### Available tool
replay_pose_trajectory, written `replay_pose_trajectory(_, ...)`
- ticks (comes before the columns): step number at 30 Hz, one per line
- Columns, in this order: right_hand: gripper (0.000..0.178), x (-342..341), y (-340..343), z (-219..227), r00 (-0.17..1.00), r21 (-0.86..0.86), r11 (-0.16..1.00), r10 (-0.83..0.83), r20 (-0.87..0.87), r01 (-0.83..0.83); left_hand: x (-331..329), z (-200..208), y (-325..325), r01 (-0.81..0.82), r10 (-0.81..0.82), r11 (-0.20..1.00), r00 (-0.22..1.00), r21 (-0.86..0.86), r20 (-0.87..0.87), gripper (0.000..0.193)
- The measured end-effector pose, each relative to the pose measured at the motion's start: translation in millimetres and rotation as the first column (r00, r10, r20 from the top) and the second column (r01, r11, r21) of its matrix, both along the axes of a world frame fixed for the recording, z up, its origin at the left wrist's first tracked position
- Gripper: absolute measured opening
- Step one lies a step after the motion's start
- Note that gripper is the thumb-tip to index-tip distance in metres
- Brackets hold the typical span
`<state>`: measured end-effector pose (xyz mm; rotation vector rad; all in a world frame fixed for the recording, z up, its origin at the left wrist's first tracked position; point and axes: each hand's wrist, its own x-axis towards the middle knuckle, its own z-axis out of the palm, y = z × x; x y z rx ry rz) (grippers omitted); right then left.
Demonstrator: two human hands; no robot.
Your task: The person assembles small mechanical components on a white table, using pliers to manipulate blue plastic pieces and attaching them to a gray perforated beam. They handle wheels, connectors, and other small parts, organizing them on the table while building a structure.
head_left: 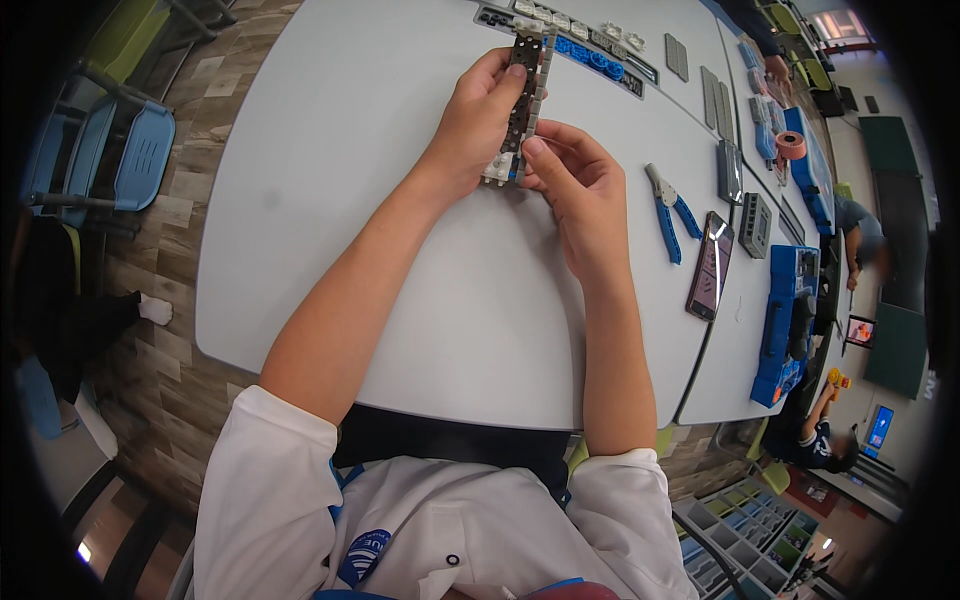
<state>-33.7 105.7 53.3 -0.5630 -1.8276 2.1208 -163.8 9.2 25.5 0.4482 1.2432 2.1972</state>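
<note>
A long narrow assembly of dark perforated plates and grey chain-like links (521, 100) is held up over the white table (480, 320). Wrapped round its left side, my left hand (487, 115) presses the thumb on the dark plate. My right hand (580, 180) pinches at the assembly's near right edge, thumb against fingers; what lies right under those fingertips is hidden. White block-like pieces (498, 168) show at the near end. Beyond the far end lies a dark tray (570, 45) with blue wheels (592, 58) and several white parts.
To the right are blue-handled pliers (668, 212), a phone (710, 265), a grey block (755, 225) and an open blue case (785, 325). Grey perforated strips (716, 102) and a pink tape roll (791, 145) lie farther off. Other people stand at the right; chairs (145, 155) are at the left.
</note>
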Motion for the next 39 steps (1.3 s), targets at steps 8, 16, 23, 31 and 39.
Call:
replay_pose_trajectory(8, 0.041, 1, 0, 2, 1.000, 0.046, 0.999, -0.006, 0.007, 0.006, 1, -1, 1, -0.006, 0.006, 1.000, 1.000, -0.015, -0.010, 0.025)
replay_pose_trajectory(16, 0.033, 2, -4, 6, 0.997, 0.129, 0.991, -0.045, 0.068, 0.036, 6, 2, 2, 0.003, -0.007, 0.997, 0.999, -0.074, -0.053, 0.026)
replay_pose_trajectory(23, 0.028, 3, -4, 8, 0.995, 0.136, 0.991, -0.027, 0.093, 0.014, 7, 5, 3, 0.033, -0.041, 0.997, 0.992, -0.071, -0.119, 0.025)
replay_pose_trajectory(31, 0.028, 3, -5, 6, 0.993, 0.144, 0.989, -0.038, 0.116, 0.021, 13, 3, 6, 0.019, -0.022, 0.999, 0.997, -0.047, -0.071, 0.025)
replay_pose_trajectory(39, 0.032, 8, 23, 13, 0.990, 0.329, 0.944, -0.060, 0.124, 0.016, 9, 11, 2, 0.141, -0.148, 0.988, 0.979, 0.060, 0.143, 0.026)
